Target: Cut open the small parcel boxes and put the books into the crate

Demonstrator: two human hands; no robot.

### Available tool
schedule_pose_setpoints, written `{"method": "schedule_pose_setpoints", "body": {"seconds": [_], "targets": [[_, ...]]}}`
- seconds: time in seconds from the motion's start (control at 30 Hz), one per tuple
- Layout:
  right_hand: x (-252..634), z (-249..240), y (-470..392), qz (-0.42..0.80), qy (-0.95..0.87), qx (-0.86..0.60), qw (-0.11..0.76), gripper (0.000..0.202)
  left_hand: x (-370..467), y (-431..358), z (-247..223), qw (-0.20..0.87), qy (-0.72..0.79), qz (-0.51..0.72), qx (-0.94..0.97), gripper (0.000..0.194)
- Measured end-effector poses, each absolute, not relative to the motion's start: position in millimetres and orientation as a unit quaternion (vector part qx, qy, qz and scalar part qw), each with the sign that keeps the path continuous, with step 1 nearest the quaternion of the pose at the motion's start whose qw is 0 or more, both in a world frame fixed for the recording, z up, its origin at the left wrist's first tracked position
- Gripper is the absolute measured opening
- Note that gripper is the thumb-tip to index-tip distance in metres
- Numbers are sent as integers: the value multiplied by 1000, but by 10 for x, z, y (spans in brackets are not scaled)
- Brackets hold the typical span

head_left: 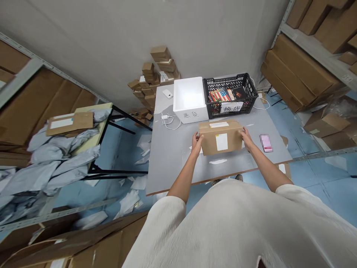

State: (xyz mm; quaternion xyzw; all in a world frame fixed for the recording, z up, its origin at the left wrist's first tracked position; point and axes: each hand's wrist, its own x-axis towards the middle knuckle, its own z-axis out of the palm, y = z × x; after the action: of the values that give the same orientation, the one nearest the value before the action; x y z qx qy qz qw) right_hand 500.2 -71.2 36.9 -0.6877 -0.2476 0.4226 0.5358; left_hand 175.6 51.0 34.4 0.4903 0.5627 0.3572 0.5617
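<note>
A brown cardboard box [208, 141] with white labels on its top and front is gripped between my two hands over the grey table [170, 160]. My left hand [196, 142] closes on its left end, thumb toward the front. At the opposite end my right hand [246, 138] holds the box's right side. Whether the box touches the tabletop I cannot tell. Just behind it stand a white foam box [191, 116] with handwriting on its front and a black plastic crate [208, 105] containing printed packages. Scraps of white paper [218, 162] lie in front of the box.
A pink blurred item [266, 143] lies at the table's right; a white phone [167, 93] and a charger with cable [165, 117] are at the left. Small cartons [160, 54] are stacked against the wall. Grey mailing bags [50, 152] crowd the left side; shelves of cartons [304, 67] stand right.
</note>
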Motion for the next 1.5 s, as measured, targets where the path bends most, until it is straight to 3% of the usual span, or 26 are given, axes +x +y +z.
{"method": "schedule_pose_setpoints", "body": {"seconds": [0.3, 0.5, 0.7, 0.83, 0.97, 1.1, 1.3, 1.5], "targets": [[5006, -33, -867, 386, -235, -757, 472, 84, 1684, 218, -173, 495, 618, 320, 521, 53], [4917, -151, -1078, 382, -262, -724, 511, 76, 1616, -68, -319, 471, 612, 337, 538, 50], [4874, -171, -1017, 378, -297, -704, 523, 65, 1758, -190, -172, 420, 646, 357, 529, 44], [4921, -187, -1050, 384, -318, -689, 526, 63, 1851, -295, 15, 303, 668, 348, 584, 52], [4964, -202, -1087, 398, -328, -678, 525, 60, 2061, -392, 228, 204, 635, 295, 684, 47], [4966, -268, -1064, 403, -336, -672, 523, 63, 2438, -473, 364, 211, 545, 229, 778, 50], [4931, -378, -1042, 374, -367, -685, 506, 70, 2774, -577, 390, 187, 584, 117, 781, 60], [4737, -162, -1031, 351, -391, -700, 484, 70, 2713, -478, 457, 223, 578, 147, 771, 56]]}}
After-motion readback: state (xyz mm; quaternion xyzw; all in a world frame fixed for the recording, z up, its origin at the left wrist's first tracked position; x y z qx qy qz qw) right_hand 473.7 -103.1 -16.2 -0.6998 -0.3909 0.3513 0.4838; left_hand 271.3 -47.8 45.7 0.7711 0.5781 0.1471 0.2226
